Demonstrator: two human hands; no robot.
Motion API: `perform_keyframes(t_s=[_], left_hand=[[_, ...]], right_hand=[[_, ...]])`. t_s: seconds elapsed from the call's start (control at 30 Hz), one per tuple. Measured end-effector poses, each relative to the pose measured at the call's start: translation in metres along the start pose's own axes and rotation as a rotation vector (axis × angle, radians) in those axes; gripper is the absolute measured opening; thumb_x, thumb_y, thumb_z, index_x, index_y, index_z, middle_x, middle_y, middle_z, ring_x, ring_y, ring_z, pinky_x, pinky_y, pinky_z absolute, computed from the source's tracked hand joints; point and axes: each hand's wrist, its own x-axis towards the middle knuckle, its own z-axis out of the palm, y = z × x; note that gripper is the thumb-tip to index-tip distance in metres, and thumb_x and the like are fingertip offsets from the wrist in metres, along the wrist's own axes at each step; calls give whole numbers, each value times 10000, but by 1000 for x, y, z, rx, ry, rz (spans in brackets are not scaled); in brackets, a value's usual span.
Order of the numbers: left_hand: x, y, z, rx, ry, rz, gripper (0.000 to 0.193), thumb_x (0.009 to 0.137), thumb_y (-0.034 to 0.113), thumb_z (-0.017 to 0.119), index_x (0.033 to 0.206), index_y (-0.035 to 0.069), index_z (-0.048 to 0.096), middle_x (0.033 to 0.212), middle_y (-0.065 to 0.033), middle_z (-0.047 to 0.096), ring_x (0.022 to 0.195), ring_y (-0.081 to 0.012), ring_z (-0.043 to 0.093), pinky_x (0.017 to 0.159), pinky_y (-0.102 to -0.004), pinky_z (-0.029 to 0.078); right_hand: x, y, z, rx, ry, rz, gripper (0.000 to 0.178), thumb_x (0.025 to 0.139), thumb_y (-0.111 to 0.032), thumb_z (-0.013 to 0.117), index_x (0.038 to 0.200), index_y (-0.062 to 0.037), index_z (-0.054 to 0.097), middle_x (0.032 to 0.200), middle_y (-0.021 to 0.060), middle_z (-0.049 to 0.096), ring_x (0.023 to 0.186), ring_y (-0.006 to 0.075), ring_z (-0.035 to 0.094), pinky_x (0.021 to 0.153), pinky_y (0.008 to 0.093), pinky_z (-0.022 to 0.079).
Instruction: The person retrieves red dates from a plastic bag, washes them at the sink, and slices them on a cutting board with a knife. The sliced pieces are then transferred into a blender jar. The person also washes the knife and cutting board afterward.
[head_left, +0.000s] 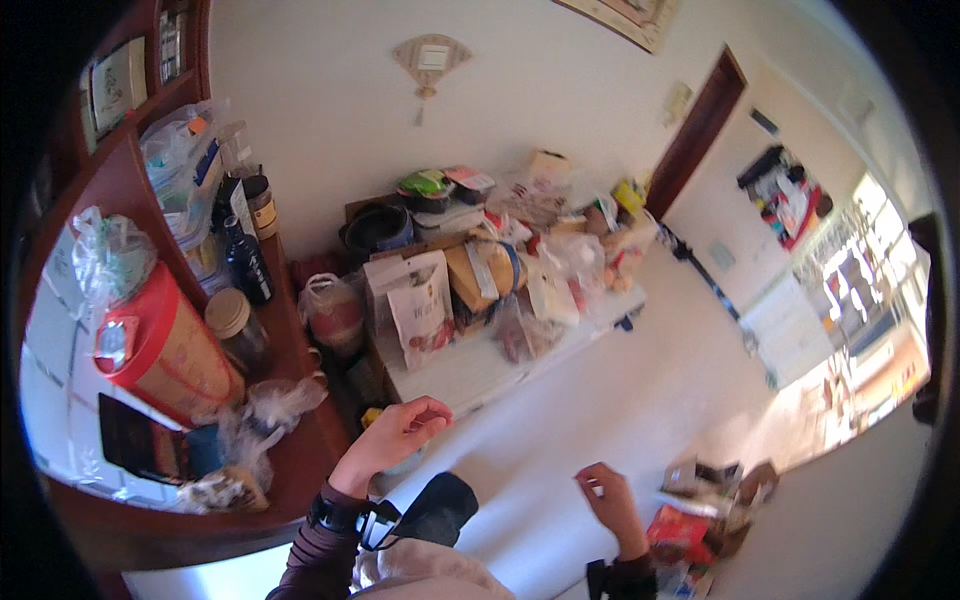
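My left hand (pixel 402 437) is raised in front of my body, its fingers loosely curved and nothing visible in them. It is nearest to the edge of a reddish-brown wooden cabinet top (pixel 318 440) on the left. Lower right, my right hand (pixel 612 500) hangs above the pale floor, loosely bent, with a gap between thumb and fingers and no object showing. A heap of boxes and bags (pixel 697 520) is beyond it to the right. Dark straps circle both wrists. Below my left hand, a dark shoe or trouser leg (pixel 440 507) shows.
On the cabinet stand a red-orange canister (pixel 170 350), a glass jar (pixel 236 325), a dark bottle (pixel 246 262) and crumpled plastic (pixel 270 410). A low white table (pixel 440 385) against the wall carries bags, a black pot (pixel 378 228) and a cardboard box (pixel 478 275). Farther right is a dark door (pixel 700 125).
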Motion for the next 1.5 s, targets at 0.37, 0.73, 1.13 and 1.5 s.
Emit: perform_keyframes(t_s=[0.37, 0.73, 1.13, 1.5], left_hand=[[344, -219, -125, 638, 573, -150, 313, 790, 87, 551, 1097, 30, 578, 1017, -188, 605, 980, -352, 564, 839, -434, 461], [405, -286, -113, 674, 718, -214, 193, 808, 95, 552, 997, 97, 592, 820, -142, 581, 863, -330, 582, 708, -445, 470], [307, -261, -61, -165, 919, -478, 58, 922, 74, 530, 943, 29, 499, 863, -35, 561, 783, -83, 518, 669, -250, 453], [297, -279, -54, -504, 946, -205, 62, 961, 117, 477, 979, 58, 484, 886, 8, 509, 868, -81, 487, 806, -236, 411]], right_hand=[[296, 62, 3, 3, -449, -231, 86, 845, -99, 575, 893, -34, 601, 845, 144, 614, 771, 328, 597, 669, 378, 481], [521, 89, 113, -92, -749, -534, 107, 862, -110, 545, 916, -33, 594, 852, 156, 585, 800, 342, 586, 693, 400, 480], [592, 74, 277, -62, -757, -870, 232, 765, -76, 541, 985, -34, 602, 978, 103, 585, 1001, 296, 537, 830, 392, 476], [586, 49, 285, -505, -703, -1304, 177, 728, -114, 565, 882, -33, 596, 834, 91, 598, 853, 240, 576, 718, 341, 510]])
